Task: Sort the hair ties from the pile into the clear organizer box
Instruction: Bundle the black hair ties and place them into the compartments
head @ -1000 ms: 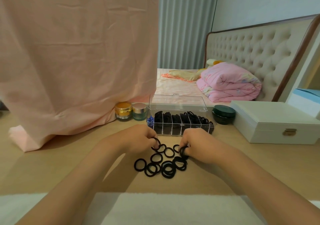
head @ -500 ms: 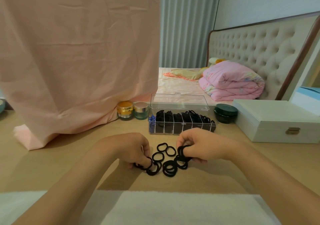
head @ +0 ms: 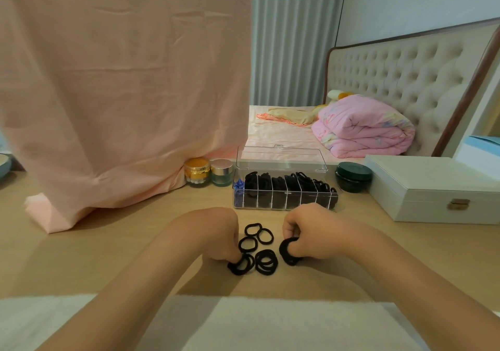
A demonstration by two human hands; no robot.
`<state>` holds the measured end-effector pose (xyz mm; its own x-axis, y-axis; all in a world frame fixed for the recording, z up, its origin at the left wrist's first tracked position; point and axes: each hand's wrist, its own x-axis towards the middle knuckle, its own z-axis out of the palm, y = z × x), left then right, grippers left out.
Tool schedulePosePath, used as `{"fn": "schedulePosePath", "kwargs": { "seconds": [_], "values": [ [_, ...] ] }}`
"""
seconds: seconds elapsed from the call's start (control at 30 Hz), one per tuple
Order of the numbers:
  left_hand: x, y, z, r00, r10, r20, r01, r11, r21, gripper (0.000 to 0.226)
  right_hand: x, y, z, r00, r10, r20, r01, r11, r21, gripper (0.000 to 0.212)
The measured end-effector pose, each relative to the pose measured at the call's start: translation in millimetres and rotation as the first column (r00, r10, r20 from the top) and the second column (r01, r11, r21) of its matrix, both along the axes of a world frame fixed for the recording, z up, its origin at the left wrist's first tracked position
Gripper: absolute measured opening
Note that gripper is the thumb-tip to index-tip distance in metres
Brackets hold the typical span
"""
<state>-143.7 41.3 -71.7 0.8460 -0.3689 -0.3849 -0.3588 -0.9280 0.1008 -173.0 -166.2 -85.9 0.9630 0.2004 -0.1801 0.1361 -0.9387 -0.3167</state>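
Black elastic hair ties [head: 287,253], bunched, sit gripped in the curled right hand [head: 311,238]; the left hand [head: 216,238] appears to pinch more from the loose pile [head: 259,245]. Best squeeze each bundle tight, then lift over to the open clear plastic organizer box [head: 284,201] just beyond.

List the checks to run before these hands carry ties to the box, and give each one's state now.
1. Right hand grips a black bundle: ok.
2. Left hand pinches ties at the near left edge of the pile: ok.
3. Box lid open: ok.
4. Free room in the box: cannot tell; its compartments look packed with black ties.
5. Table between pile and box bare: ok.
6. Pile cleared: not ok; several ties lie loose.
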Motion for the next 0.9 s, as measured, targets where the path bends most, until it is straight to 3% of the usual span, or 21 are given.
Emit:
{"fn": "schedulePosePath", "kwargs": {
  "seconds": [0.17,0.3,0.37,0.5,0.63,0.7,0.77,0.83,0.9],
  "values": [
    [-2,-3,-3,0.999,-0.044,0.014,0.044,0.999,0.016,0.027,-3,-3,8,1.0,-0.018,0.001,0.017,0.959,0.282,0.028],
    [6,8,3,0.996,-0.075,-0.051,0.064,0.98,-0.186,0.014,-3,6,6,0.999,0.007,-0.053,0.014,0.926,0.376,0.032],
    [12,17,5,0.994,-0.078,-0.081,0.043,0.929,-0.367,0.011,1,13,0,1.0,0.015,0.003,-0.015,0.956,0.294,0.033],
    [21,33,4,0.992,-0.043,-0.115,-0.037,0.793,-0.608,0.006,13,24,-8,0.992,0.066,0.104,-0.054,0.991,-0.121,0.038],
    [24,33,1,0.985,0.012,-0.169,-0.126,0.72,-0.682,0.011,9,21,-7,0.987,0.099,0.128,-0.078,0.984,-0.158,0.023],
    [23,28,1,0.988,0.086,-0.132,-0.155,0.679,-0.718,0.004,5,15,-3,0.988,0.08,0.135,-0.072,0.996,-0.06,0.016],
    [23,22,-3,0.982,0.17,-0.084,-0.174,0.63,-0.757,0.005,3,12,5,0.995,0.023,0.096,-0.045,0.972,0.232,0.011],
    [21,14,-9,0.971,0.233,-0.05,-0.181,0.586,-0.79,0.006,-2,12,16,0.999,0.047,-0.012,-0.03,0.803,0.595,0.013],
    [17,5,-14,0.967,0.244,-0.076,-0.199,0.531,-0.824,0.005,-7,17,22,0.995,0.092,-0.047,-0.023,0.639,0.769,0.018]
  ]
}}
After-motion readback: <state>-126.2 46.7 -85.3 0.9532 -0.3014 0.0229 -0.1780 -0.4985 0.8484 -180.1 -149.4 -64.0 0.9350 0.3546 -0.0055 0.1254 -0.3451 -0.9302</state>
